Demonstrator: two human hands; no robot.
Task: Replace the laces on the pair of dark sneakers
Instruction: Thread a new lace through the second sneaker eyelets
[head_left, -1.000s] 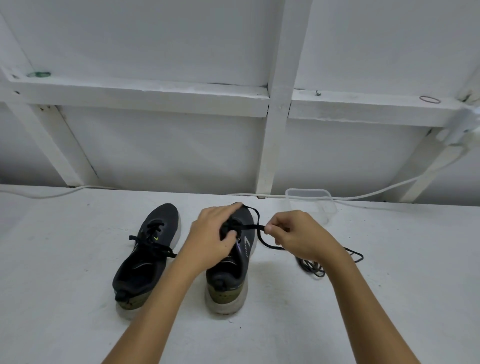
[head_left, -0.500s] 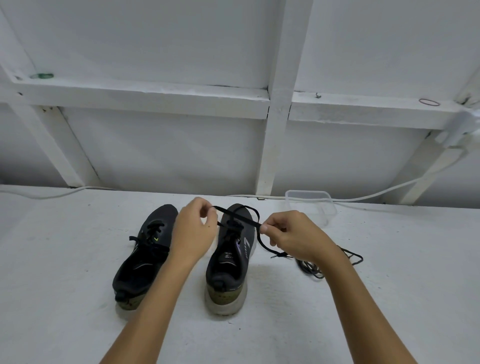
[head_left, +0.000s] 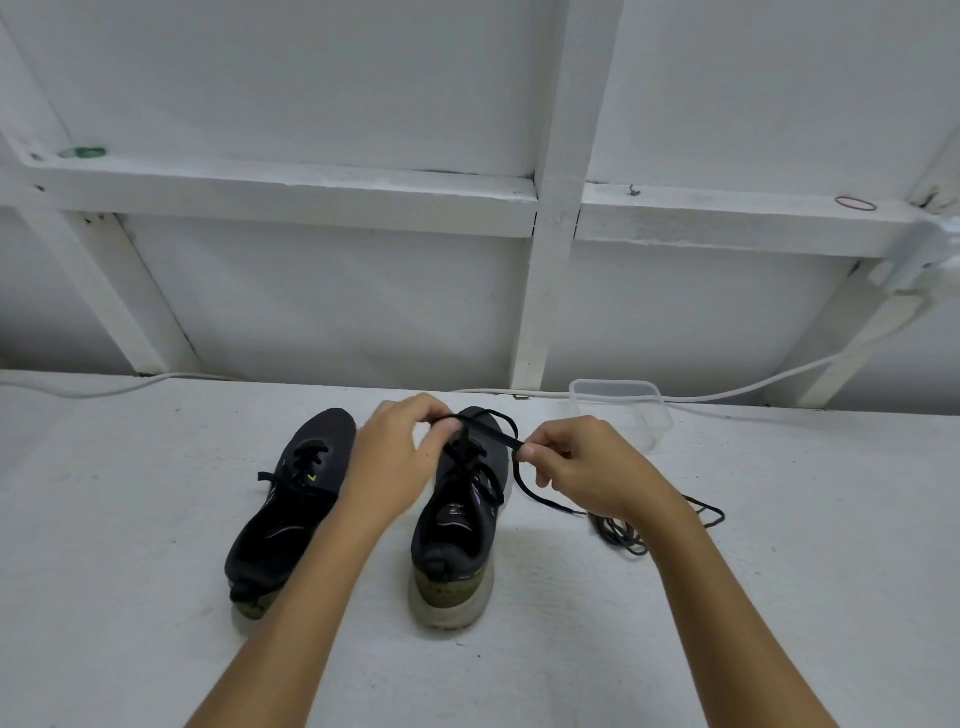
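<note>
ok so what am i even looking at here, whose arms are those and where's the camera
There is no machine here. The arms belong to a person, and the camera is worn on their head, looking forward and down, so you see what they see.

On the white table stand two dark sneakers, heels toward the person. The left sneaker has a black lace in it and is not being touched. The right sneaker is the one being worked on.

The left hand and the right hand each pinch part of a black lace stretched between them above the right sneaker.

To the right lies a loose bundle of laces, and behind it a clear plastic container. A white cable runs along the back edge.
</note>
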